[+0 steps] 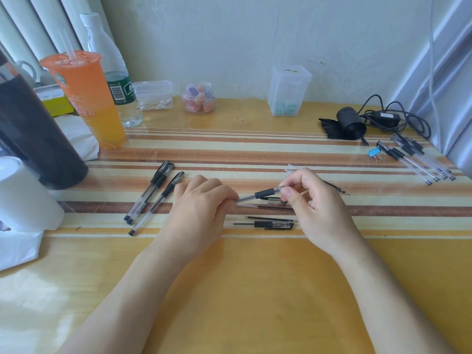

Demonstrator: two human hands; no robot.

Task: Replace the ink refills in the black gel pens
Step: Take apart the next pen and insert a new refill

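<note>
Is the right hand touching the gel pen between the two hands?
Touching. The head view shows the right hand pinching the gel pen at its tip end; the left hand holds the other end.

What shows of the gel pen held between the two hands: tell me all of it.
The gel pen has a clear plastic barrel and a black grip sleeve that looks like rubber; no cap shows. It slants, grip end higher in the picture. The left hand pinches the barrel's bare end; the right hand pinches the tip end beside the grip. Whether a refill sits inside cannot be told. Loose pen parts lie on the striped table cover below it.
</note>
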